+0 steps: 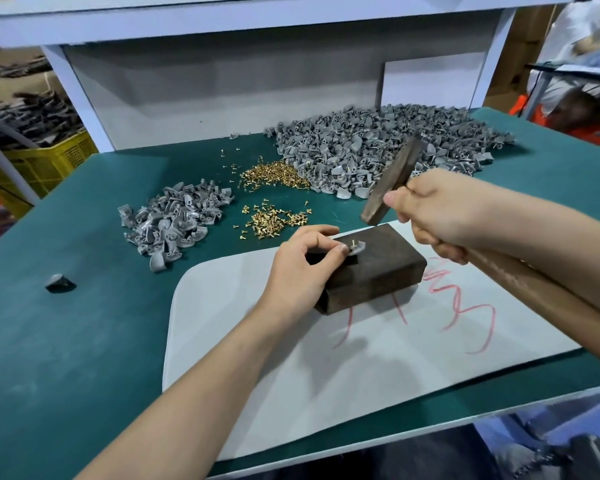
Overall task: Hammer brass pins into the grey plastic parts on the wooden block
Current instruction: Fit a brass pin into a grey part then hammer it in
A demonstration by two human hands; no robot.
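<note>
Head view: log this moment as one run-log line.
left hand: pinches grey part on wooden block | brass pin: upright, standing proud of part | right hand: grips hammer, raised over block

Dark matt wooden block [378, 268]; shiny brass pins [272, 220]; matt grey plastic parts [170, 216].

Left hand [300, 268] low, pinching grey part [358, 248], right hand [440, 216] raised, gripping hammer [392, 181]
</note>
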